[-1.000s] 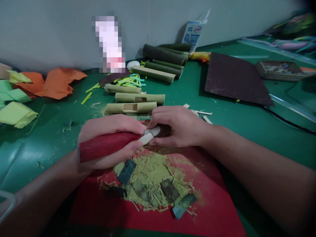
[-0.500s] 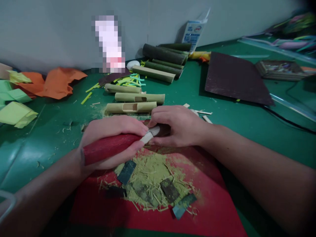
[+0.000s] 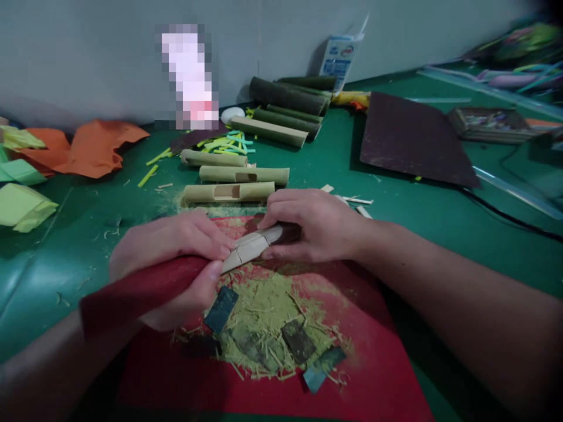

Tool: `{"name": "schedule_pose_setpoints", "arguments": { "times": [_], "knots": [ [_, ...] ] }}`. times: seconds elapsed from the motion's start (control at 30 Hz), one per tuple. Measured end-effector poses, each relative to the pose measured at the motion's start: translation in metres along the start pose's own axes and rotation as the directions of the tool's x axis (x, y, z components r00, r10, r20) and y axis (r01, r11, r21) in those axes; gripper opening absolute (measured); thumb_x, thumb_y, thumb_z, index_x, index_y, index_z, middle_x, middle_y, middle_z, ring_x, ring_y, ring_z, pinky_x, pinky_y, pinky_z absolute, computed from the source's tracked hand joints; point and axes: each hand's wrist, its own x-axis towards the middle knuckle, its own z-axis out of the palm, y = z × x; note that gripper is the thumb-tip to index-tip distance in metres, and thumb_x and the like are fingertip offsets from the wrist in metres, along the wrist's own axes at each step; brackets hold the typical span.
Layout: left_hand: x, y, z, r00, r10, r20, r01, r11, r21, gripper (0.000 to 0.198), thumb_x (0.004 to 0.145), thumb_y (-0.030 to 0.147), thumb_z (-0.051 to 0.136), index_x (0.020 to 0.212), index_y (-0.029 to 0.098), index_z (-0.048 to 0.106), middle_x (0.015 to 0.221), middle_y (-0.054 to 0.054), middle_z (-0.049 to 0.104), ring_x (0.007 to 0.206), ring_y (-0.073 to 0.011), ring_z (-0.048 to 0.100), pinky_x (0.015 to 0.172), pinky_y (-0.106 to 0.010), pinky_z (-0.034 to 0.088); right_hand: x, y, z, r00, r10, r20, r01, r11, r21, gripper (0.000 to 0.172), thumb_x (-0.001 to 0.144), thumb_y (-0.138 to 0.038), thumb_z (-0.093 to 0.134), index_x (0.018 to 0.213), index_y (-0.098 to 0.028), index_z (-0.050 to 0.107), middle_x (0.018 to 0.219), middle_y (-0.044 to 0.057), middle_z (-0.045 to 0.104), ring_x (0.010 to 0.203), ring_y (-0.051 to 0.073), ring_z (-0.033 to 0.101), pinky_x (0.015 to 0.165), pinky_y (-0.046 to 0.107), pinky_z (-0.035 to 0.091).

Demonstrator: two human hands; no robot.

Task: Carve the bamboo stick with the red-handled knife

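Observation:
My left hand is closed around a dark red strip, perhaps sandpaper, with thumb and fingertips at the left end of a pale bamboo piece. Pencil-like lines cross the pale surface. My right hand grips the other, darker end of the bamboo piece. The piece slants over a red board. On the board below lie pale green dust and shavings and several dark rectangular scraps.
Cut bamboo tubes lie beyond my hands, with dark green bamboo pieces farther back. Orange paper is at left. A dark brown sheet and a small tray lie at right.
My left hand and the red strip have moved left and toward me, exposing more of the bamboo's pale surface. My right hand keeps its grip, nearly in place. The view has shifted slightly.

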Motion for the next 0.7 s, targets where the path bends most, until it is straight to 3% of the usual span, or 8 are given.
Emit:
{"name": "schedule_pose_setpoints", "arguments": {
  "times": [0.27,0.4,0.53,0.7],
  "knots": [
    [-0.006,-0.002,-0.003,0.996,0.066,0.056,-0.066,0.998,-0.013,0.014,0.073,0.004,0.061,0.077,0.018,0.065,0.077,-0.001,0.070,0.071,-0.0120,0.070,0.061,-0.023,0.058,-0.001,-0.001,0.000,1.000,0.002,-0.007,-0.002,1.000,-0.003,0.026,0.081,-0.039,0.073,0.094,-0.017,0.071,0.084,0.003,0.063,0.078,0.015,0.056,0.066,0.027,0.035],
    [-0.006,-0.004,-0.003,0.999,0.036,0.023,-0.036,0.999,-0.010,0.015,0.074,0.007,0.061,0.077,0.020,0.068,0.074,0.001,0.072,0.067,-0.0121,0.070,0.059,-0.023,0.058,0.001,-0.002,0.000,1.000,0.008,-0.009,-0.008,1.000,-0.005,0.026,0.080,-0.038,0.073,0.094,-0.017,0.071,0.084,0.002,0.063,0.076,0.015,0.056,0.065,0.027,0.035],
    [-0.005,-0.009,-0.004,0.997,-0.041,-0.059,0.035,0.994,-0.100,0.017,0.077,0.011,0.064,0.087,0.021,0.074,0.084,0.000,0.075,0.075,-0.0142,0.071,0.070,-0.027,0.060,0.002,-0.004,0.001,0.999,0.034,-0.006,-0.034,0.999,-0.016,0.023,0.079,-0.036,0.073,0.092,-0.018,0.070,0.085,0.002,0.064,0.077,0.015,0.056,0.065,0.027,0.034],
    [-0.005,-0.015,-0.006,0.992,-0.082,0.098,0.100,0.975,-0.199,0.018,0.080,0.014,0.071,0.097,0.017,0.074,0.099,-0.006,0.077,0.093,-0.0211,0.073,0.082,-0.033,0.060,0.003,-0.004,0.000,0.999,0.045,-0.004,-0.045,0.999,-0.022,0.024,0.077,-0.037,0.073,0.091,-0.018,0.070,0.084,0.002,0.065,0.077,0.015,0.057,0.065,0.027,0.034]
  ]
}}
